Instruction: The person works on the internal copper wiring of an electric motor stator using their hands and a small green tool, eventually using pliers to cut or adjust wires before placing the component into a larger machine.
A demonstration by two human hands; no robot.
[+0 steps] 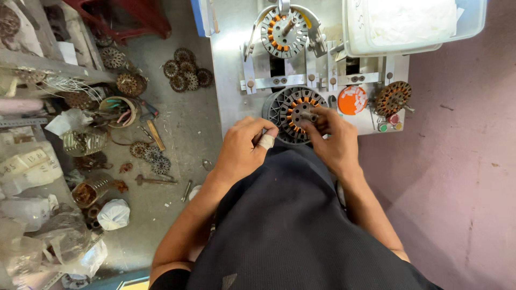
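Looking straight down at a small metal bench (228, 80) with a jig bolted on it. Both hands are on a round motor core (294, 114) sitting at the front edge of the bench — dark slotted ring outside, orange pieces around the inside, a short metal shaft sticking up from the middle. The right hand (334, 140) is curled over the core's right side with fingertips (317, 115) right at the shaft, so it's pinching or gripping the core there. The left hand (243, 147) is loosely closed, resting against the core's lower left edge, and one finger has a pale bandage (266, 141) wrapped around it. Can't tell if it's holding anything small.

Further back on the bench there's a second core (284, 31) clamped in the jig, same orange-and-grey look. Just right of the hands sits an orange lid (352, 100) with little white bits on it, and next to that a rusty-brown wound core (393, 98). A clear plastic tub (414, 24) with white stuff inside hangs over the back right corner.

Floor (183, 129) on the left is a mess — a cluster of brown cores (185, 69), loose tools, plastic bags.
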